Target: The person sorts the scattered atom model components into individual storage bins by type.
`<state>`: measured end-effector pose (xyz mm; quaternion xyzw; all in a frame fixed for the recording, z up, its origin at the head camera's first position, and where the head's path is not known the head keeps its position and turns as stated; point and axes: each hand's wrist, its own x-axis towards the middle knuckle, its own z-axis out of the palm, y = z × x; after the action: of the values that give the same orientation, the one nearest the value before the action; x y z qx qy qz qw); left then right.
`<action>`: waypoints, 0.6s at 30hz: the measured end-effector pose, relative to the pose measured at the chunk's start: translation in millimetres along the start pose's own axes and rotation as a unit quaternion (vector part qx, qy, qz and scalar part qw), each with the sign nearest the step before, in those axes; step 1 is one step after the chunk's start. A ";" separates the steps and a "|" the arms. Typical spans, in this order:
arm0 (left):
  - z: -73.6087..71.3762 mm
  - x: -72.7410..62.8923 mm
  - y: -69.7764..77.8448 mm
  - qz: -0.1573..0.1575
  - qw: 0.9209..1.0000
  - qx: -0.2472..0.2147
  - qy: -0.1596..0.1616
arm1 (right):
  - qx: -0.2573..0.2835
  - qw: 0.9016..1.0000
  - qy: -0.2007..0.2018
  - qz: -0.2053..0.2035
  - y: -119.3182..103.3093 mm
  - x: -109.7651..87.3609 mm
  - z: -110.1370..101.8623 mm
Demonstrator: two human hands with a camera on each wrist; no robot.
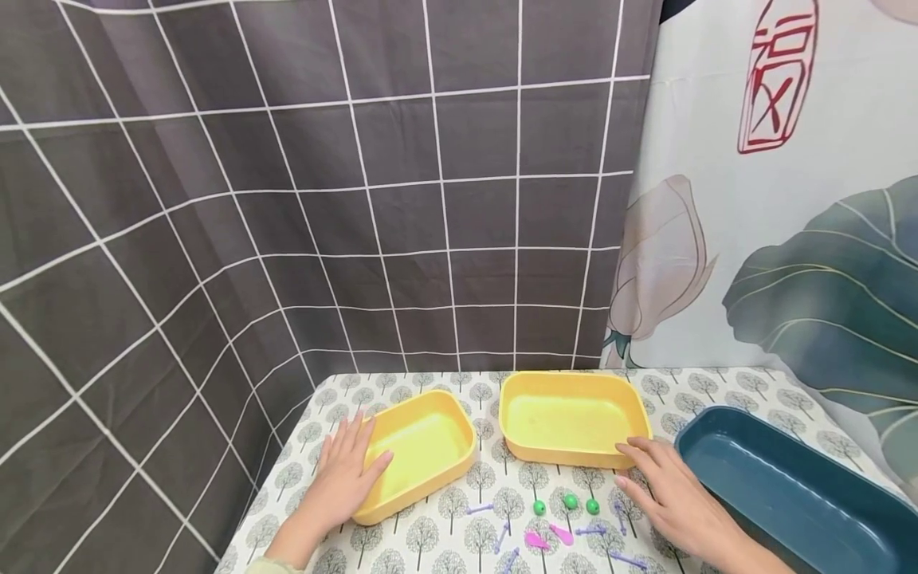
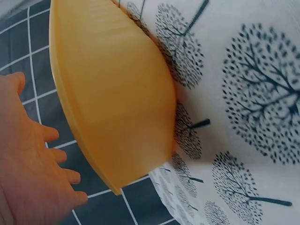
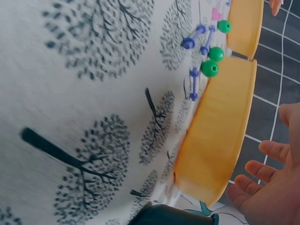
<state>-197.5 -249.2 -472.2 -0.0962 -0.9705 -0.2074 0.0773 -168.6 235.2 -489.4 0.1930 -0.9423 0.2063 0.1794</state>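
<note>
My left hand (image 1: 340, 472) lies flat with fingers spread over the left rim of a yellow tray (image 1: 423, 446), which stands at an angle. At the near right corner of a second yellow tray (image 1: 570, 422), my right hand (image 1: 667, 498) hovers palm down with fingers loosely extended. Neither hand grips anything. Between the hands lie three green beads (image 1: 570, 501), two pink pieces (image 1: 562, 534) and several small purple bars (image 1: 591, 530) with thickened ends. In the right wrist view, the green beads (image 3: 209, 68) show holes. Both trays look bare inside.
A dark blue tray (image 1: 796, 486) stands at the right, beside my right forearm. The table has a white cloth (image 1: 423, 542) printed with trees. A dark grid-patterned curtain (image 1: 473, 215) hangs behind and to the left; a printed floral curtain (image 1: 681, 303) hangs at the right.
</note>
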 end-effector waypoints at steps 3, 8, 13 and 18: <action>0.5 -1.7 -4.1 0.001 1.000 0.003 -0.003 | 0.002 1.000 -0.013 0.013 -2.2 -3.8 0.7; 1.3 -2.3 -9.7 0.003 1.000 0.005 -0.008 | 0.004 0.999 -0.037 0.028 -5.1 -9.6 -1.2; 2.1 -1.2 -15.0 -0.003 1.000 0.004 -0.015 | 0.007 0.999 -0.042 0.024 -6.1 -15.2 -2.1; 3.5 -1.2 -20.1 -0.010 1.000 0.007 -0.021 | 0.009 0.999 -0.042 0.032 -7.3 -21.2 -0.6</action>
<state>-201.1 -265.9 -483.3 -0.0899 -0.9742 -0.1995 0.0555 -146.9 235.5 -495.4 0.1725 -0.9529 0.2121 0.1314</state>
